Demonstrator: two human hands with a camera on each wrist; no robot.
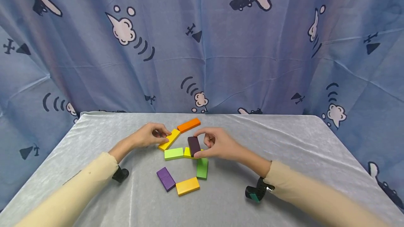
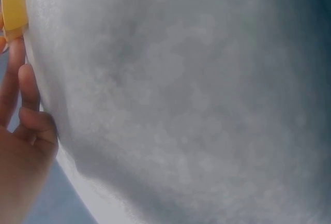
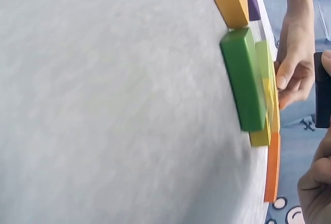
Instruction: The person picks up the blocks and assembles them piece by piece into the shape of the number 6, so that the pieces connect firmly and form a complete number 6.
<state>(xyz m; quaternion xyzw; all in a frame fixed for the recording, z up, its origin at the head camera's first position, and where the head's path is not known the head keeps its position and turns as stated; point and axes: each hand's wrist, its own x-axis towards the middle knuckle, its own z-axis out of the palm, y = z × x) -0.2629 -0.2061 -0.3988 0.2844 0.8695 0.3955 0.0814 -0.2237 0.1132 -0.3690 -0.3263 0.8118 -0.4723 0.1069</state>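
Observation:
My right hand [image 1: 222, 144] pinches a dark maroon block [image 1: 194, 146] between thumb and fingers, raised over a small yellow block [image 1: 187, 152] that it partly hides. In the right wrist view the dark block [image 3: 322, 89] stands off the table in those fingertips. With thumb and index finger, my left hand [image 1: 148, 136] grips a longer yellow block [image 1: 170, 139] lying on the cloth. An orange block [image 1: 188, 125] touches its far end. Just below lies a light green block [image 1: 174, 153], end to end with the small yellow one.
A green block [image 1: 202, 169] extends toward me from the small yellow one. Nearer still, an amber block [image 1: 187, 186] meets the corner of a purple block [image 1: 166, 179]. Grey cloth covers the table [image 1: 284, 157], and a blue patterned curtain [image 1: 170, 45] hangs behind it.

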